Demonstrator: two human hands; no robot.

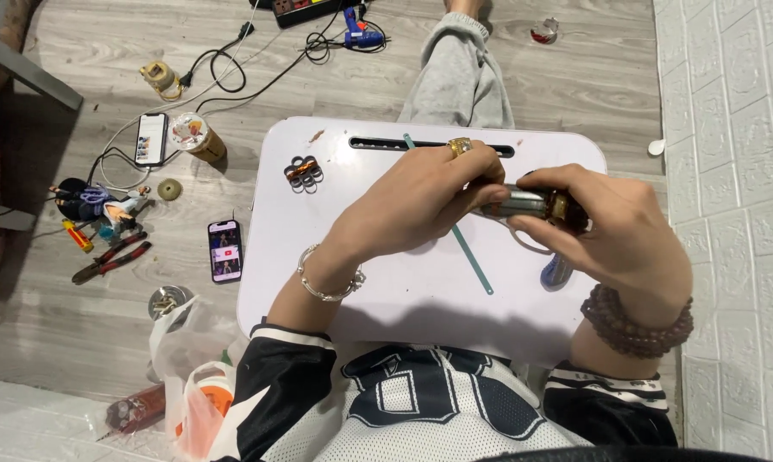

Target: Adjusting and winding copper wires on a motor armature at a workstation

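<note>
Both hands meet over a white lap table (420, 295). My left hand (420, 201), with a gold ring and a silver bracelet, grips one end of a small metal motor (523, 204) with copper windings. My right hand (613, 231), with a brown bead bracelet, holds the motor's other end. A thin teal strip (472, 257) lies diagonally on the table under the hands. A small copper-wound part with metal rings (303, 172) rests at the table's far left. A blue-grey object (556, 272) peeks out below my right hand.
On the wood floor to the left lie two phones (225, 250), red-handled pliers (111, 259), a cup (196, 137), cables, a small figure and plastic bags (189, 385). A blue glue gun (356, 30) and power strip lie at the top. A white brick wall (737, 171) stands to the right.
</note>
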